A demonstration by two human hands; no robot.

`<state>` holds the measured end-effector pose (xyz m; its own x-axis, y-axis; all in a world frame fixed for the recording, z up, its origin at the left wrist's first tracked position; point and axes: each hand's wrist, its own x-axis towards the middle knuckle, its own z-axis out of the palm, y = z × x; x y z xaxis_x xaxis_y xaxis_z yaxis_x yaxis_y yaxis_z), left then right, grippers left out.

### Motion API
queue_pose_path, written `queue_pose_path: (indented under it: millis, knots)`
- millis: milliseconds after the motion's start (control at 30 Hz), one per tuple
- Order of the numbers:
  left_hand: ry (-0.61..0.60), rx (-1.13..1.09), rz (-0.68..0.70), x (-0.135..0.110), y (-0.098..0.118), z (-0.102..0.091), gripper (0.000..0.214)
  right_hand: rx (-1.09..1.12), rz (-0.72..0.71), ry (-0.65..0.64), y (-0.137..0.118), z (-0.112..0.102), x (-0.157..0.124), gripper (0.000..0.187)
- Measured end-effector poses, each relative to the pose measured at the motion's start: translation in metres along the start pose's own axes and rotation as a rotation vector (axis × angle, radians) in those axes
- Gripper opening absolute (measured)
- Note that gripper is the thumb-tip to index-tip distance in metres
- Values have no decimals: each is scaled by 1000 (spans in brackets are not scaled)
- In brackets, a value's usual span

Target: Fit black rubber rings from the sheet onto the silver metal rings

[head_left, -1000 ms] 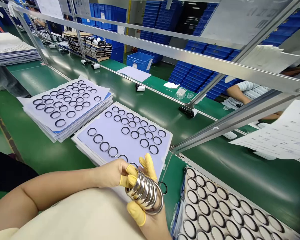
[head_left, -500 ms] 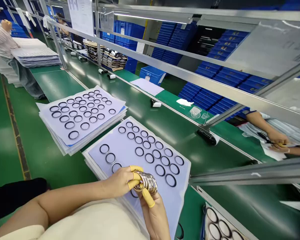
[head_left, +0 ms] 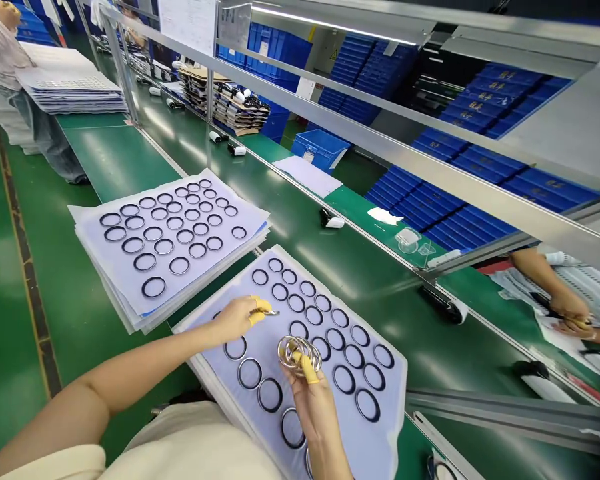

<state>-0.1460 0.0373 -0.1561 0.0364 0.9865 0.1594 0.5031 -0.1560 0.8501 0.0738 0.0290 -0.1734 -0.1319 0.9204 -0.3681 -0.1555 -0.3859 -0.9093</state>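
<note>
My left hand [head_left: 234, 320], with yellow finger cots, pinches a thin metal ring [head_left: 271, 312] seen nearly edge-on above the sheet; whether there is more than one ring I cannot tell. My right hand [head_left: 316, 403], palm up and also wearing finger cots, holds a loose bunch of shiny metal rings [head_left: 285, 352], its yellow-covered thumb across them. Under both hands lies a stack of white sheets [head_left: 363, 447]. Dark-rimmed rings [head_left: 379, 407] lie in rows on its top sheet, and my right hand and forearm hide some of them.
To the left, a second sheet stack [head_left: 125, 267] carries more rings. A metal frame rail [head_left: 330, 93] crosses above the green bench [head_left: 325, 260]. Handheld scanners [head_left: 445, 303] lie along the bench. Another person's hands [head_left: 570, 310] work at the right. Blue crates [head_left: 320, 148] stand behind.
My left hand has drawn away from the bunch, up and to the left, with a ring in its fingers. The bunch in my right hand now looks fanned open. The view has shifted.
</note>
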Motion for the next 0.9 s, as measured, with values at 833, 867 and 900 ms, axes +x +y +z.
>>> queue_pose_path:
  millis: [833, 867, 900]
  knots:
    - [-207, 470, 277, 42, -53, 24, 15, -323, -258, 186, 7, -11, 48, 44]
    - [-197, 467, 275, 46, -50, 23, 14, -371, -286, 177, 9, -9, 42, 42]
    - [-177, 464, 265, 49, -49, 20, 14, -426, -321, 166, 11, -6, 38, 41]
